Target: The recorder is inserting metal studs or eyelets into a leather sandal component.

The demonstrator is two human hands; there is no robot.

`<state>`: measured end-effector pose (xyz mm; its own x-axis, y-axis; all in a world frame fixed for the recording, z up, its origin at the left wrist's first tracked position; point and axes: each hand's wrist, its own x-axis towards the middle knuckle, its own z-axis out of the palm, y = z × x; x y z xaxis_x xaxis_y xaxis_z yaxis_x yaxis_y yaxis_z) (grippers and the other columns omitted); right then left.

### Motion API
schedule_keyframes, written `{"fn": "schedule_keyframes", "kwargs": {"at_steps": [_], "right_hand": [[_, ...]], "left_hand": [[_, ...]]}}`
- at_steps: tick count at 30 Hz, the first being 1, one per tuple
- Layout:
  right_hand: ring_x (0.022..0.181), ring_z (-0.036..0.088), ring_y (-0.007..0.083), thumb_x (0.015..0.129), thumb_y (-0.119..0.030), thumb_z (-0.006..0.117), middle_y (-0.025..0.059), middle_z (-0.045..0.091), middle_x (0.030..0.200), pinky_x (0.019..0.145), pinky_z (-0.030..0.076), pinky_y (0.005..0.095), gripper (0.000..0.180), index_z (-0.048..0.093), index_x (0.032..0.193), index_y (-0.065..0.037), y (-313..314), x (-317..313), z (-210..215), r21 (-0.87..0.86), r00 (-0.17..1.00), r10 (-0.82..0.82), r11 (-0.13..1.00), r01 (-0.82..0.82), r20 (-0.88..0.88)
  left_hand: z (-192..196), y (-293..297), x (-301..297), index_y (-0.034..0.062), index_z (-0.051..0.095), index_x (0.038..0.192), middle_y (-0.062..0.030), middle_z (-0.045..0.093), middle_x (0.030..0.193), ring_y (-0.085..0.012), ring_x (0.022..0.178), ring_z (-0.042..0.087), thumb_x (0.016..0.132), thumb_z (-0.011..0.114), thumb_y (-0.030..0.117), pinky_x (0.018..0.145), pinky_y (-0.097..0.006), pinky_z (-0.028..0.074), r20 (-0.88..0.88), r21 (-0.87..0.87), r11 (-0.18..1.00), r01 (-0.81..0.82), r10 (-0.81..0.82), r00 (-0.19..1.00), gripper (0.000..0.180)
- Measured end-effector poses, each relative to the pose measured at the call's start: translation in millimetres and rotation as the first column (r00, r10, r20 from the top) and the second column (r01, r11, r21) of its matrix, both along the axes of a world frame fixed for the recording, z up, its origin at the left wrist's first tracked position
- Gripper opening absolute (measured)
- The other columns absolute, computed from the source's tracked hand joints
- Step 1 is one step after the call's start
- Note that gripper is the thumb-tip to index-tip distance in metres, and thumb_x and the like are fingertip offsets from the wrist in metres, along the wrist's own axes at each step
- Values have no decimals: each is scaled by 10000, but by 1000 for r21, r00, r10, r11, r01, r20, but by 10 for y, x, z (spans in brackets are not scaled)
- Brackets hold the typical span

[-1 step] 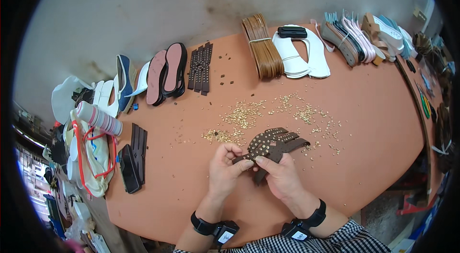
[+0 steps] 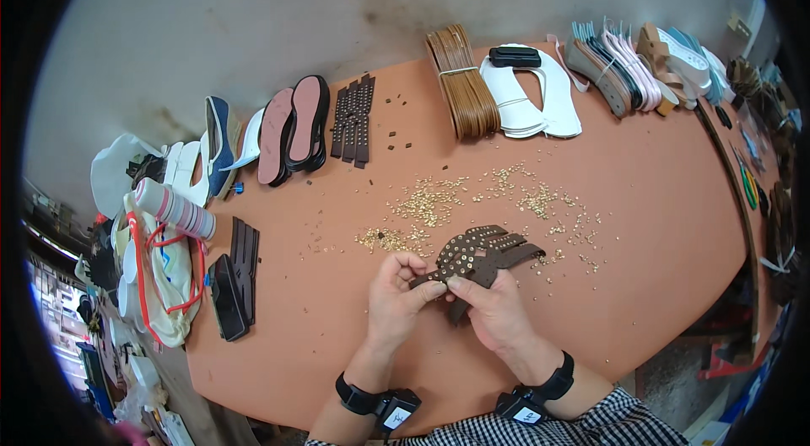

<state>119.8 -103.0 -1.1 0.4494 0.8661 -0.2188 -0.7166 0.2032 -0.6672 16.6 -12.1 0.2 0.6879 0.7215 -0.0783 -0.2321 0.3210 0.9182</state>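
Both my hands grip one dark brown shoe upper (image 2: 462,256), a strappy piece dotted with gold-coloured studs. My left hand (image 2: 396,298) pinches its left end between thumb and fingers. From the right, my right hand (image 2: 498,311) holds the same piece with its thumb pressed on top, close to the left thumb. Several straps fan out beyond the hands to the upper right. The fingers under the piece are partly hidden. Loose gold studs (image 2: 426,201) lie scattered on the table just beyond it.
On the brown table (image 2: 278,277), a second studded upper (image 2: 353,121) lies beside pink-topped soles (image 2: 308,121). Brown strips (image 2: 464,87), white insoles (image 2: 557,104) and bundled shoe parts (image 2: 612,66) line the back. Plain dark straps (image 2: 243,269) and a cup stack (image 2: 175,208) are at left.
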Motion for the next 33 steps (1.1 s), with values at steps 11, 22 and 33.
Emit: {"fn": "schedule_keyframes", "kwargs": {"at_steps": [11, 22, 33], "right_hand": [[727, 544, 72, 781, 65, 556, 10, 576, 838, 655, 449, 204, 150, 556, 912, -9, -8, 19, 30, 24, 998, 5, 1000, -7, 61], [695, 560, 137, 772, 31, 553, 45, 581, 827, 634, 479, 283, 159, 525, 918, -25, 36, 127, 62, -47, 986, -115, 993, 111, -119], [725, 579, 147, 756, 56, 576, 53, 589, 838, 637, 497, 283, 229, 517, 959, -33, 23, 79, 12, -93, 991, 55, 993, -67, -123]], "left_hand": [[-55, 35, -24, 35, 481, 902, -69, 579, 849, -124, 778, 570, 694, 652, -90, 708, -234, 498, -52, -11, 1000, 12, -12, 999, 297], [43, 340, -243, 9, 572, 907, -25, 537, 897, -86, 786, 520, 731, 617, -59, 684, -222, 461, -137, 163, 984, -73, 95, 986, 193], [-265, 494, -222, 38, 618, 777, -95, 568, 777, -225, 709, 549, 684, 665, 65, 636, -310, 453, -525, 786, 590, 188, 473, 708, 108]]}}
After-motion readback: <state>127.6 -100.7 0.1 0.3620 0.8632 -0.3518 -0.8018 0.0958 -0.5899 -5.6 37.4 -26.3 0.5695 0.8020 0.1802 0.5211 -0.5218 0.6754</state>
